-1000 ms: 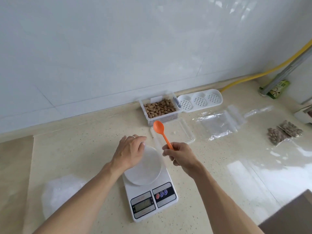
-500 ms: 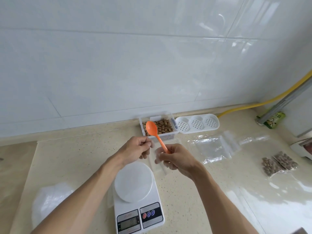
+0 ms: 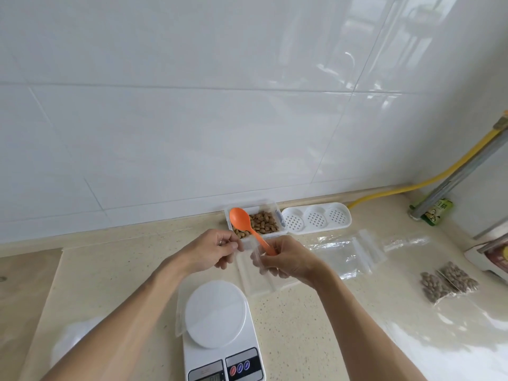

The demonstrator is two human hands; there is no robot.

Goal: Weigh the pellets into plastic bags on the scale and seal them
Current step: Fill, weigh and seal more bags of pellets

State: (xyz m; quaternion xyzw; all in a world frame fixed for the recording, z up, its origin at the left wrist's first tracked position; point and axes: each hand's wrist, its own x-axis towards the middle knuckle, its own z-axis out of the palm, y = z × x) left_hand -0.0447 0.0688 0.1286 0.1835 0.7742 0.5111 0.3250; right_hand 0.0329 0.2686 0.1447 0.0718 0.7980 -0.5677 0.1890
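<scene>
Head view: right hand [image 3: 288,261] clamped on orange spoon [image 3: 247,226], left hand [image 3: 213,250] pinching clear bag [image 3: 247,250]; scale [image 3: 222,334] at 6 o'clock.

A yellow hose [image 3: 428,180] runs along the foot of the white tiled wall [image 3: 192,119] toward the corner, where a grey metal bar [image 3: 456,177] leans above a green packet [image 3: 437,212] on the speckled desk [image 3: 316,320]
</scene>
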